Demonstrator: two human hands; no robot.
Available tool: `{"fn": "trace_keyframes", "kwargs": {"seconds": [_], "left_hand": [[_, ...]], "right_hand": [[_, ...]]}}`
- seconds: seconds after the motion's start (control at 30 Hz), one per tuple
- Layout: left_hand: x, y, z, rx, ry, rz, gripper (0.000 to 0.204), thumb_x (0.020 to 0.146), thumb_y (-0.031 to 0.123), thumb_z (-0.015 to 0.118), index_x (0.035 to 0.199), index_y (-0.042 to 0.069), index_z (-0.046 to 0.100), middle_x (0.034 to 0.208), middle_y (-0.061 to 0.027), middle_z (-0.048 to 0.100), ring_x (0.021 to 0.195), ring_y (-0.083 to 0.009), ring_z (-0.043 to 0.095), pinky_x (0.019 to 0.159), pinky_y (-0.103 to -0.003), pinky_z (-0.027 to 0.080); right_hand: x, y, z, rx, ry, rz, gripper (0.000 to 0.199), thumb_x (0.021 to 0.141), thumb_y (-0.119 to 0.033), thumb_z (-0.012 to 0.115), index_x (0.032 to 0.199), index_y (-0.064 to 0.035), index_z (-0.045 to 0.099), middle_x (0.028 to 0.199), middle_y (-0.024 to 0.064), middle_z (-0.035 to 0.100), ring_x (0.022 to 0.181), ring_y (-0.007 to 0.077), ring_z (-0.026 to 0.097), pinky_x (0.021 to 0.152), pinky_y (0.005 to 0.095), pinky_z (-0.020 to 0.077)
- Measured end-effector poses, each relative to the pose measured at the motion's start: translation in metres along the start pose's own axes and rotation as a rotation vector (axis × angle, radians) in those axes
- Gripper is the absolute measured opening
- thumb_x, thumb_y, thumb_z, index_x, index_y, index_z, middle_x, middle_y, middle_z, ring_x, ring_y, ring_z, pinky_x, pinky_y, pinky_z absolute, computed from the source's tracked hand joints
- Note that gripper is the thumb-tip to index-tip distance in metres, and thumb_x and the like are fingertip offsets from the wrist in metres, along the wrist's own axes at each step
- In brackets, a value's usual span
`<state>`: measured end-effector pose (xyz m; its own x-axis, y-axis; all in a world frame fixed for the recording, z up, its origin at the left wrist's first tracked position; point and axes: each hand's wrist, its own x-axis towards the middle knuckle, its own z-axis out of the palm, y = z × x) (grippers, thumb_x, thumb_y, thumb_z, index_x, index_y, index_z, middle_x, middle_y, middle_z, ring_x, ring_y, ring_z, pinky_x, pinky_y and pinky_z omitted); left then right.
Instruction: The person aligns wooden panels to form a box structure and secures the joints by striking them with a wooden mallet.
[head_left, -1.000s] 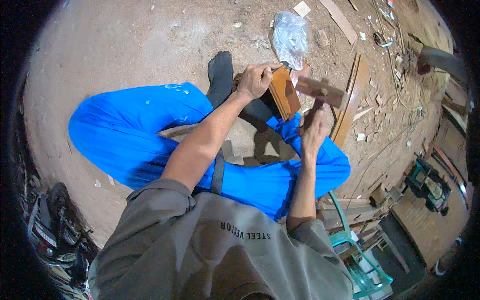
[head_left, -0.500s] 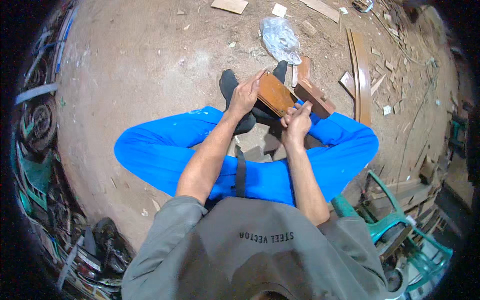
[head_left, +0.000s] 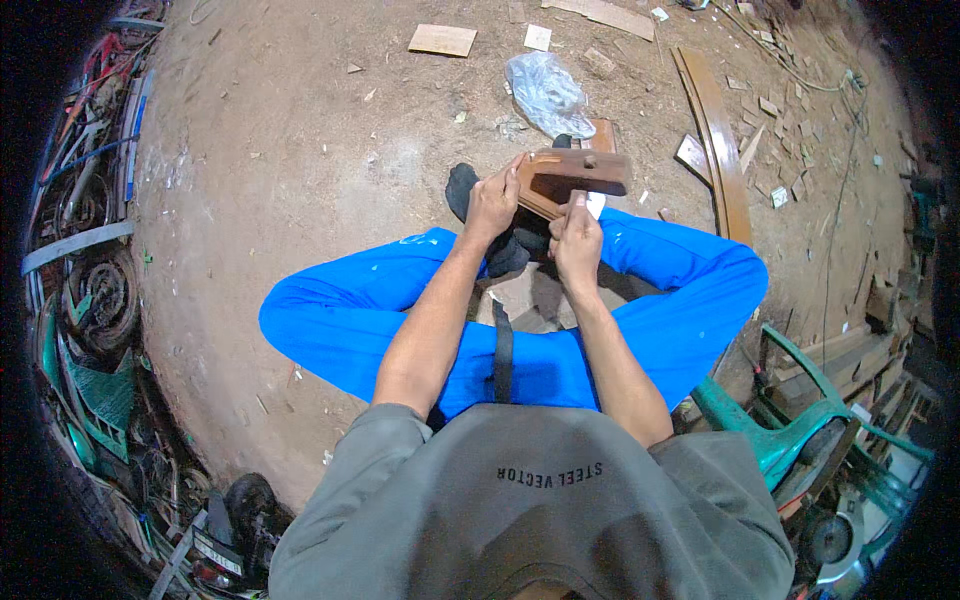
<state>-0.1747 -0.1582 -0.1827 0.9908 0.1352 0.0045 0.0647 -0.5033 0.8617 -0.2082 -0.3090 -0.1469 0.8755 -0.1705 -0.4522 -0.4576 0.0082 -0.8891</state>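
Note:
My left hand [head_left: 492,205] is closed round the left end of an orange-brown varnished wooden piece [head_left: 540,205], holding it tilted above my feet. My right hand [head_left: 577,240] grips a wooden mallet with a dark brown block head [head_left: 580,172]. That head lies across the view of the wooden piece and hides much of it; whether the two touch, I cannot tell. Most of the mallet's handle is hidden by my fingers. A small white patch shows beside my right fingers, too small to name.
A clear plastic bag [head_left: 548,92] lies beyond my feet. Long brown boards [head_left: 722,150] rest to the right, with scattered wood offcuts [head_left: 442,40] around. A green plastic chair [head_left: 800,420] stands at lower right. Scrap metal and wheels [head_left: 100,300] line the left side.
The mallet's head has swung left and up, from beside the wooden piece to over it. My right hand has shifted slightly left. My left hand keeps its hold.

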Motion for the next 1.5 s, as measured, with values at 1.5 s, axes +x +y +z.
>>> {"fn": "trace_keyframes", "kwargs": {"seconds": [1.5], "left_hand": [[-0.042, 0.01, 0.014, -0.122, 0.491, -0.403, 0.021, 0.094, 0.024, 0.065, 0.095, 0.003, 0.062, 0.088, -0.0173, 0.061, 0.08, -0.0327, 0.062, 0.074, -0.044, 0.05]], "right_hand": [[0.013, 0.009, -0.046, -0.584, 0.026, -0.386, 0.03, 0.095, -0.023, 0.059, 0.099, 0.0062, 0.06, 0.091, 0.0229, 0.06, 0.083, 0.0377, 0.059, 0.076, 0.0456, 0.0449]]}}
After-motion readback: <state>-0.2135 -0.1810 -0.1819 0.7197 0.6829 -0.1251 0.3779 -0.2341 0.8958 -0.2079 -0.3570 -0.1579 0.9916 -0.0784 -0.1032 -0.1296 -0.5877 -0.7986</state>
